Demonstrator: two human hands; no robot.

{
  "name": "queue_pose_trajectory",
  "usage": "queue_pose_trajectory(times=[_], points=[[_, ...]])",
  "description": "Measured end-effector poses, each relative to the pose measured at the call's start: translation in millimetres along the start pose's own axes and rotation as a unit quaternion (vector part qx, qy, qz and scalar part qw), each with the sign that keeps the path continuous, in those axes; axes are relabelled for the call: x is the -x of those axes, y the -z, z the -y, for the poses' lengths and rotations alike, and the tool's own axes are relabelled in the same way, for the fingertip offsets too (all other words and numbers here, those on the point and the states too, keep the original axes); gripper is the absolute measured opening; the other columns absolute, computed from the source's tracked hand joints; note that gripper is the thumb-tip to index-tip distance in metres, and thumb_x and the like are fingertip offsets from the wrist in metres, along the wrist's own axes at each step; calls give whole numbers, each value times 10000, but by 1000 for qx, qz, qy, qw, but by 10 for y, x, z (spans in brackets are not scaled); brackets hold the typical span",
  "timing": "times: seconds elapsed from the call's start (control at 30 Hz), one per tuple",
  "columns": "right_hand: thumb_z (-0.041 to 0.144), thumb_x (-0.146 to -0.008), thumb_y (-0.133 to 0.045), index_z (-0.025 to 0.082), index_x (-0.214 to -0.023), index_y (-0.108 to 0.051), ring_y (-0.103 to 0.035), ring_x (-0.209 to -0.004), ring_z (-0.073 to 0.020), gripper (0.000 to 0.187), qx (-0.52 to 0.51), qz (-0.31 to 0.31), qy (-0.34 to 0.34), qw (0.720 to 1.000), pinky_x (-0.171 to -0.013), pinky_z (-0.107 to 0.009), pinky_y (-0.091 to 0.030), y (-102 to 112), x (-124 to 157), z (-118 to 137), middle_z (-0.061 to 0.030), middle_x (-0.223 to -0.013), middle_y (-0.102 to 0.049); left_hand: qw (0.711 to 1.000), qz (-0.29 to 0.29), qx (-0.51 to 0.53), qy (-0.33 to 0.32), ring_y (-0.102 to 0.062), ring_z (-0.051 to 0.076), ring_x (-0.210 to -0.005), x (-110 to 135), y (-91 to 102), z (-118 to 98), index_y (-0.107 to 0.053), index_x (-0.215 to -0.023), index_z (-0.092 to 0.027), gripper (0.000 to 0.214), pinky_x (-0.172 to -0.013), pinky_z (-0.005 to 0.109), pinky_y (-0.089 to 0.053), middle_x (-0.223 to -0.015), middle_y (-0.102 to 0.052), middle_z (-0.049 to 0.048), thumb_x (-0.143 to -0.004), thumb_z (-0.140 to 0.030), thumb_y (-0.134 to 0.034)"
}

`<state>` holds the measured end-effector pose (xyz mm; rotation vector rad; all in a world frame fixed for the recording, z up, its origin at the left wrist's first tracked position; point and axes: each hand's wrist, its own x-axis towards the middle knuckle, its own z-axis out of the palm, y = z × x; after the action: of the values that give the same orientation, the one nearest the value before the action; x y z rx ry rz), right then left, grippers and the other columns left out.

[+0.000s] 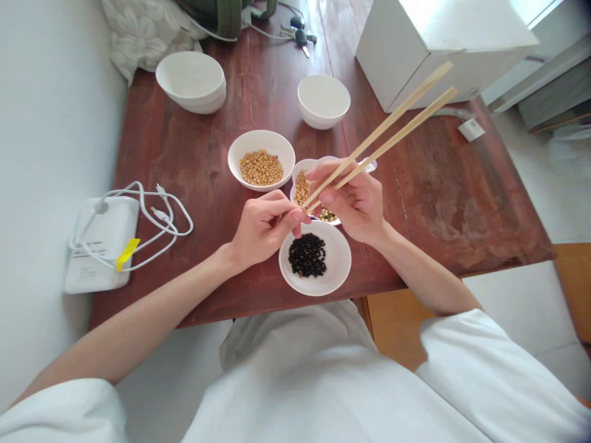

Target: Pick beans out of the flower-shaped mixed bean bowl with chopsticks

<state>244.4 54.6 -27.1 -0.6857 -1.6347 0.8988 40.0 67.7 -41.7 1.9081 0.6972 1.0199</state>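
Note:
My right hand (357, 206) grips a pair of wooden chopsticks (392, 126), their upper ends pointing up and to the right. The lower tips meet the fingertips of my left hand (263, 224), which is closed in a pinch at those tips. Both hands hover over a white bowl of mixed beans (302, 184), partly hidden by them. Just in front sits a white bowl of black beans (315, 258). A white bowl of yellow soybeans (261, 161) stands behind my left hand.
Two stacked white bowls (191, 80) and another white bowl (323, 98) stand further back on the red-brown wooden table (184, 160). A white box (429, 49) fills the back right. A white device with coiled cable (104, 243) lies left. Keys (300, 34) lie far back.

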Motion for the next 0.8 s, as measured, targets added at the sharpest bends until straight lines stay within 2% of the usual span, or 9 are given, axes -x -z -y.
queue_pose_trajectory(times=[0.13,0.3,0.5,0.63,0.73,0.8], points=[[285,-979,-675,198,-1059,-666,-698,-706,-96,119,32,-15,17,999,-593,-210,-610,19,-5,-1,-18,-946,-682,999,4,35,22,-597,142,-749,-7,-26,12,-761,-761,-184,334,-721,254,-493,-674,-721,25,-1018,-348,-626],[237,-955,-706,215,-1087,-710,-704,-723,-86,135,92,-2,56,994,-605,-192,-592,61,-30,11,-7,-957,-711,995,10,88,50,-565,144,-761,0,-55,45,-755,-803,-181,338,-768,276,-467,-660,-665,18,-1038,-363,-594],[241,-979,-672,191,-1045,-706,-684,-689,-67,89,109,-1,44,993,-589,-174,-558,65,-41,21,-5,-917,-721,995,20,83,56,-566,146,-759,19,-73,34,-746,-848,-180,346,-775,290,-456,-649,-631,15,-1061,-364,-546],[244,-975,-676,195,-1022,-718,-718,-826,-118,80,136,32,76,987,-737,-248,-601,86,-74,50,-9,-882,-733,996,15,74,48,-565,140,-746,22,-75,34,-762,-876,-186,319,-764,275,-460,-623,-634,9,-1055,-358,-561],[232,-972,-674,198,-999,-723,-719,-844,-134,66,148,59,95,983,-790,-287,-599,150,-96,83,-11,-885,-742,995,2,74,62,-588,137,-756,24,-81,27,-771,-853,-181,315,-717,263,-461,-705,-696,30,-1023,-396,-616],[231,-978,-664,206,-1000,-725,-706,-778,-118,70,132,27,79,988,-705,-262,-585,236,-88,83,-14,-904,-741,992,-30,83,89,-591,123,-721,21,-87,24,-776,-925,-175,288,-658,253,-451,-806,-733,43,-994,-429,-660]])
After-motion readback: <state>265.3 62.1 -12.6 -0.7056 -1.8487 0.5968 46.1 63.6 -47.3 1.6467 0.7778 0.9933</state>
